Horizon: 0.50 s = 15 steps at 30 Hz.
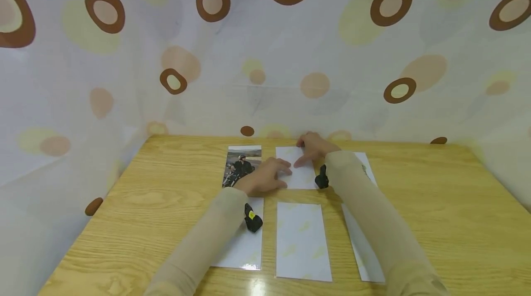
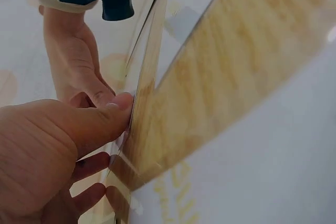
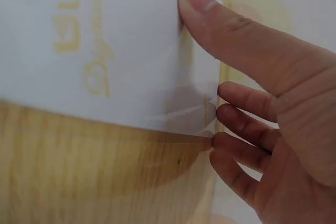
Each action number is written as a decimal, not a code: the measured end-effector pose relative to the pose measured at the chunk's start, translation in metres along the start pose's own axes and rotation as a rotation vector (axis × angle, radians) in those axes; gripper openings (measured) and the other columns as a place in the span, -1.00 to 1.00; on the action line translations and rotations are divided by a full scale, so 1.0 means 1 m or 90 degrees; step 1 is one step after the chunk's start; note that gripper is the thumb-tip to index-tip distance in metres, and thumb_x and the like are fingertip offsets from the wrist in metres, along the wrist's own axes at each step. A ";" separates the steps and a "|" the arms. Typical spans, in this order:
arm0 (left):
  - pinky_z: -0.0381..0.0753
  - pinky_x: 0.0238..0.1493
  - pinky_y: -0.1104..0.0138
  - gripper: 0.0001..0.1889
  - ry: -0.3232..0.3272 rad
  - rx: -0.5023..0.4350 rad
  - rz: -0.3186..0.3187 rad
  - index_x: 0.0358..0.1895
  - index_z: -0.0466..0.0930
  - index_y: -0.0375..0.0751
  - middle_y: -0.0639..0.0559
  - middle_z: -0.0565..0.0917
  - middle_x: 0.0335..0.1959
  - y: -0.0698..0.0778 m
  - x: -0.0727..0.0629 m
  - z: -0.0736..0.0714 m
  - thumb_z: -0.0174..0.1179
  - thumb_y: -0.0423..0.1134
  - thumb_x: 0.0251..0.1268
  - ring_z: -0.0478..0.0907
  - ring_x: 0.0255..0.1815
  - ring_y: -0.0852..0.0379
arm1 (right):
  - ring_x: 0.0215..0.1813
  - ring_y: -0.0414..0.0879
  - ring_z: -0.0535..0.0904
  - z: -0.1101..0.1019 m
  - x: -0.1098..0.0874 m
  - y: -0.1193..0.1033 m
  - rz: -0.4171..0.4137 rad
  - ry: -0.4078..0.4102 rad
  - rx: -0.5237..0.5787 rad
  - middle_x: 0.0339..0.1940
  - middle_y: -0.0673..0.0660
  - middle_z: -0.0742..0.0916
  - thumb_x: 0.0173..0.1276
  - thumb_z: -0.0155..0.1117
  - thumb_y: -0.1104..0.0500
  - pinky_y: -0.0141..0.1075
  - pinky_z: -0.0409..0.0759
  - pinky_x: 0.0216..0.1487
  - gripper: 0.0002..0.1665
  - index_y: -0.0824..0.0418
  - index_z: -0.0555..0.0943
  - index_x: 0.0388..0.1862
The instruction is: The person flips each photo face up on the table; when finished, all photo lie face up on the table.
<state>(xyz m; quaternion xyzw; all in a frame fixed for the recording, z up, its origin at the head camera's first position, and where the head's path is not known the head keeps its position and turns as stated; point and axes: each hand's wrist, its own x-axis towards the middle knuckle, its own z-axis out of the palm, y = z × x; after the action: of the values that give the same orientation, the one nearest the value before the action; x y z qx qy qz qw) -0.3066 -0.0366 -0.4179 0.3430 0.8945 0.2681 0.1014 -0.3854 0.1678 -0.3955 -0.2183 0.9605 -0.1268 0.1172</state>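
A white sheet of photo paper, blank side up, lies in the middle of the far row on the wooden table. At its left edge my left hand rests with fingers spread, fingertips touching near the sheet. My right hand reaches over its far right part, the thumb on the paper. In the right wrist view, the right hand has its thumb on the white sheet with faint yellow lettering, fingertips along the edge. The left hand's thumb and fingertips touch down in the left wrist view.
Left of the middle sheet lies a photo of a helmeted rider on a motorcycle. White sheets form the near row: left, middle and right. Another sheet is partly under the right sleeve. A patterned curtain hangs behind the table.
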 end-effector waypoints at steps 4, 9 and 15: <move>0.19 0.43 0.09 -0.64 0.005 0.015 0.015 0.12 0.60 -0.29 -0.12 0.45 0.34 0.001 -0.001 0.000 0.27 -0.30 0.25 0.27 0.40 -0.11 | 0.15 0.15 0.46 -0.002 0.002 0.000 0.009 -0.001 -0.005 0.09 0.32 0.57 -0.03 0.58 -0.10 -0.06 0.42 0.25 -0.12 0.40 0.50 0.14; 0.18 0.44 0.10 -0.63 0.009 0.019 0.005 0.15 0.58 -0.26 -0.07 0.42 0.36 0.000 -0.002 -0.001 0.24 -0.29 0.28 0.24 0.42 -0.07 | 0.13 0.15 0.50 -0.009 0.006 -0.003 0.018 0.011 0.002 0.07 0.31 0.60 -0.10 0.62 -0.09 -0.05 0.44 0.22 -0.07 0.38 0.47 0.16; 0.19 0.43 0.09 -0.62 0.001 0.031 -0.009 0.17 0.57 -0.23 -0.01 0.40 0.39 0.000 -0.003 0.003 0.23 -0.28 0.29 0.24 0.41 -0.04 | 0.18 0.17 0.47 -0.006 0.008 0.005 0.026 -0.020 0.025 0.13 0.32 0.58 -0.05 0.59 -0.11 -0.03 0.42 0.25 -0.09 0.35 0.47 0.18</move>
<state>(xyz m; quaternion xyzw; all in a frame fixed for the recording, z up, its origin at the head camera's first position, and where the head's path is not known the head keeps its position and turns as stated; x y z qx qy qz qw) -0.3028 -0.0374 -0.4200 0.3391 0.9032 0.2457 0.0939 -0.3964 0.1698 -0.3925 -0.1981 0.9602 -0.1394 0.1388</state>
